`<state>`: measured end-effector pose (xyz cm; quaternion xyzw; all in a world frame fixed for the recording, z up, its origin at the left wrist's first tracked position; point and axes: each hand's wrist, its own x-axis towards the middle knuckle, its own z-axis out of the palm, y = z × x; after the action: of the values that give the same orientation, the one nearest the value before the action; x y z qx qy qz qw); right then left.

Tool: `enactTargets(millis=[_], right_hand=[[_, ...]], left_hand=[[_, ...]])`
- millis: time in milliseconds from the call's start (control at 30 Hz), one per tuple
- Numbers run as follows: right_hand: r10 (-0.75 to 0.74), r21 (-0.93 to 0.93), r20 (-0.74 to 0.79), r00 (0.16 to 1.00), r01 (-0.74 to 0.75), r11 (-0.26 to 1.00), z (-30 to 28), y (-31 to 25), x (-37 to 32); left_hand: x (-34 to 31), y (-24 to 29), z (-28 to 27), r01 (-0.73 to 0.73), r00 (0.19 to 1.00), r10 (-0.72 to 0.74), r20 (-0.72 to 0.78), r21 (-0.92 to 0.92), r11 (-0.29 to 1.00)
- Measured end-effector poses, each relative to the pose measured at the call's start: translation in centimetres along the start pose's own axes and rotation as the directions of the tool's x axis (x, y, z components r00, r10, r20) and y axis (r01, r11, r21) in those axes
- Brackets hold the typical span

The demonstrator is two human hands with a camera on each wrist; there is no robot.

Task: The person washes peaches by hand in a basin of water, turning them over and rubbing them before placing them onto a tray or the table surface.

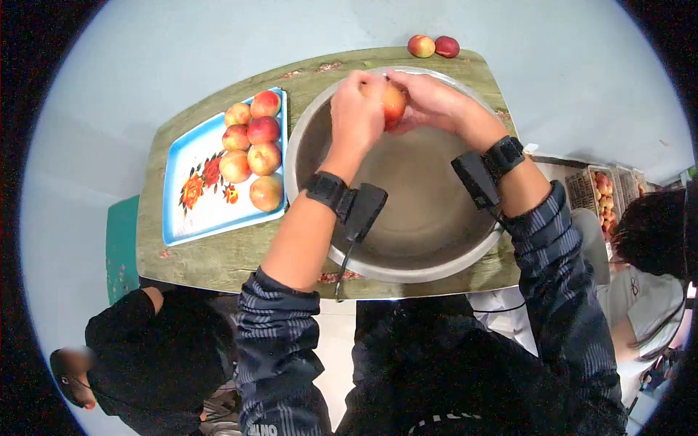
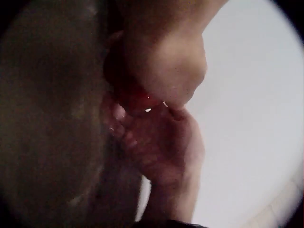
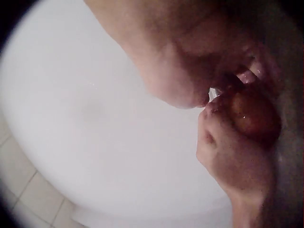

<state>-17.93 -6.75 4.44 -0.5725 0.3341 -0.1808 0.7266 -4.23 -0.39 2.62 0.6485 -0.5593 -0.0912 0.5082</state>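
Above the far part of a wide metal basin (image 1: 305, 218), both hands come together around a glossy red-orange nectarine (image 1: 393, 104). My left hand (image 1: 356, 116) grips it from the left, as the left wrist view also shows, with the nectarine (image 2: 137, 97) partly hidden under that hand. From the other side my right hand (image 1: 440, 105) cups it, its wet fingers (image 3: 254, 71) curved against the fruit in the right wrist view. Cloudy water (image 1: 414, 189) stands in the basin below.
A blue-rimmed flowered tray (image 1: 193, 225) at left carries several nectarines (image 1: 264, 158) along its right side. Two more nectarines (image 1: 434, 46) sit at the table's far edge by the wall. People stand at both sides, and fruit crates (image 1: 582, 190) are at far right.
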Motion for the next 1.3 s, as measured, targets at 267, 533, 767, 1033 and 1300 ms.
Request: enactTargets(millis=[267,533,767,1033,1300], right_hand=[[-0.016,0.102,-0.109,0.994,0.027,0.994,0.5,0.2,1.3],[-0.094,0.016,-0.199,0.976,0.099,0.995,1.6,-1.2,0.1],[-0.041,-0.081,-0.176,0.983,0.027,0.996,1.3,-2.3,-1.5],[-0.172,-0.41,-0.258,0.951,0.053,0.91,-0.1,-0.9,-0.4],[-0.372,-0.63,-0.394,0.84,0.048,0.775,-1.1,0.0,1.2]], left_hand=[[-0.3,-0.6,0.6,-0.226,0.974,0.225,-0.022,-0.185,0.957],[-0.9,3.6,-1.2,-0.206,0.978,0.2,0.055,0.173,0.963],[-1.1,4.0,-2.2,-0.297,0.936,0.244,0.255,0.196,0.935],[-1.8,4.3,-2.2,-0.26,0.938,0.158,0.309,0.325,0.909],[-0.8,0.9,-2.6,-0.279,0.878,0.233,0.418,0.05,0.959]])
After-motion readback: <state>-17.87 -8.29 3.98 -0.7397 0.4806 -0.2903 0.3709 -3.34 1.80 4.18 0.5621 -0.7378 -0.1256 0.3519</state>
